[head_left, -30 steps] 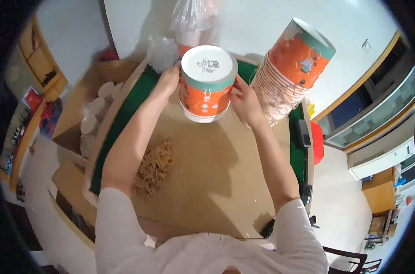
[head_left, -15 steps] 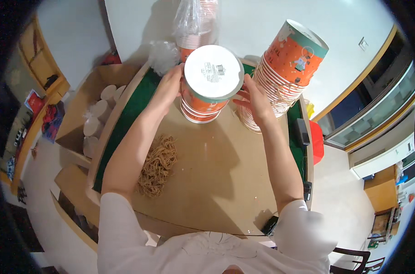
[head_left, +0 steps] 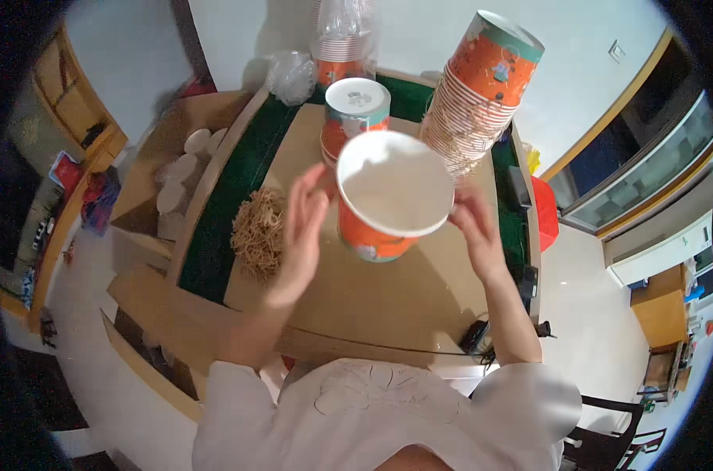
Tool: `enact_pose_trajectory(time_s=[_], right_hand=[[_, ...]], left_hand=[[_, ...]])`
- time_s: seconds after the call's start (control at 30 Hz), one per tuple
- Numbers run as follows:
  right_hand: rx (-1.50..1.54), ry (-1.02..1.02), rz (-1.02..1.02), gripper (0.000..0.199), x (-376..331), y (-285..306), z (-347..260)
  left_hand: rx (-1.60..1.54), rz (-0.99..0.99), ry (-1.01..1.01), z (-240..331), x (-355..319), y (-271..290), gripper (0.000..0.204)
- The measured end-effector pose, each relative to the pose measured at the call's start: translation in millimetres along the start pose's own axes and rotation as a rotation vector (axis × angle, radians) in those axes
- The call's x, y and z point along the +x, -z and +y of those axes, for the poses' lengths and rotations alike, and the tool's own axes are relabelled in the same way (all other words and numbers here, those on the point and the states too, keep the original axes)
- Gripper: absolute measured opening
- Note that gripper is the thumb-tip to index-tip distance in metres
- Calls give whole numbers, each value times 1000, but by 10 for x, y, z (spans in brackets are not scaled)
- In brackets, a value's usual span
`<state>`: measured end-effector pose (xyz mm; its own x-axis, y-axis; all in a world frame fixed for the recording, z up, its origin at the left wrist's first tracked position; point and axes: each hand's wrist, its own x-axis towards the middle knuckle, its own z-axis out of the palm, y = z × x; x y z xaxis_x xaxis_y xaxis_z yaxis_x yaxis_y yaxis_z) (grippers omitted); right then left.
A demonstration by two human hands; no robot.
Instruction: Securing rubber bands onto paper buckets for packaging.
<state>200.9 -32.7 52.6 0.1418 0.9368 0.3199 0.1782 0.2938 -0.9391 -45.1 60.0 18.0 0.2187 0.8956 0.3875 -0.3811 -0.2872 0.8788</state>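
Note:
An orange paper bucket (head_left: 378, 245) with a white inside and a green band at its base is between my two hands, mouth up and tipped toward me. My left hand (head_left: 305, 224) is at the left of its rim, my right hand (head_left: 480, 235) at the right, both somewhat blurred. Fingers of both hands press on the bucket's sides. Just behind it a short stack of the same buckets (head_left: 358, 118) stands upside down on the brown board (head_left: 356, 306). A heap of tan twine (head_left: 258, 234) lies left of my left hand.
At the back right leans a tall stack of upturned buckets (head_left: 482, 86) with twine about their rims. More buckets in clear plastic (head_left: 342, 55) stand at the back. A carton (head_left: 133, 196) with white round items is on the left. A black device (head_left: 476, 336) lies at the near right edge.
The top bucket has come off the middle stack toward me and been turned from bottom up to mouth up. Both hands have moved nearer with it.

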Motion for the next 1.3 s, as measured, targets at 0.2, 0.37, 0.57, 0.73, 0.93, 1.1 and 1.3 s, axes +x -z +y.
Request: enact_pose_trajectory(time_s=[0.2,0.37,0.57,0.73,0.93,1.1,1.3], right_hand=[[-357,-19,-145,24,-782,192,432],[-146,-156,10,28,-496,215,314],[-255,-184,-52,47,1070,209,703],[-119,-424,-96,66,1845,-83,1220],[-11,-343,-217,68,2085,-181,812],[10,-268,-137,63,2090,-153,421],[510,-106,44,60,1769,-174,-228]], left_hand=[[59,19,123,-438,-625,39,48],[183,-34,194,-424,-176,87,51],[234,123,219,-626,995,80,56],[270,130,331,-918,1715,147,65],[417,191,153,-813,2061,112,52],[416,115,82,-133,2044,-137,45],[269,44,-505,317,1587,-209,49]])
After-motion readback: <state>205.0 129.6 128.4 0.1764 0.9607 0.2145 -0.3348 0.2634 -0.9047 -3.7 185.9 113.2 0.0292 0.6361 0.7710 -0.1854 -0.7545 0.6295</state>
